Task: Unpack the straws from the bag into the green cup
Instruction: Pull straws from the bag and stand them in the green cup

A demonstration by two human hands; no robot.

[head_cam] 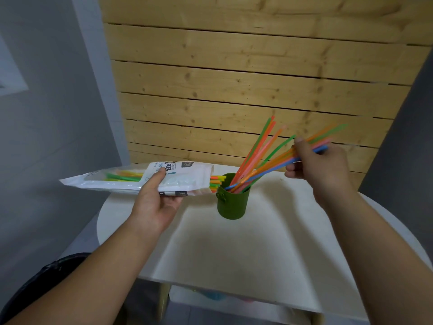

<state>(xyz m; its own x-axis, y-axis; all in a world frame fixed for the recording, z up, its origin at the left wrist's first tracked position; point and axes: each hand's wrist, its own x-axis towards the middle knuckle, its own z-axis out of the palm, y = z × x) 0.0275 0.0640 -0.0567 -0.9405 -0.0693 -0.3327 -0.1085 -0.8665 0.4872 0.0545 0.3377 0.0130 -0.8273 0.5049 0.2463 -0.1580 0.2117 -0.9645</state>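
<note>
Left hand (156, 202) is gripping the bag (131, 178) from below, thumb on top, holding it level above the table (269, 242), its open end beside the cup (232, 200). Right hand (316, 165) is pinching a bundle of straws (276, 164) whose lower ends are sitting in the cup.

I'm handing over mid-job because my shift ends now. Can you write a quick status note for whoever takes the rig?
Hands: left hand holds the straw bag level, its mouth beside the green cup. The right hand grips a bundle of straws, lower ends in the cup.
Done: several loose straws lean in the cup.
Left: release the bundle, then move the straws in the bag.
</note>
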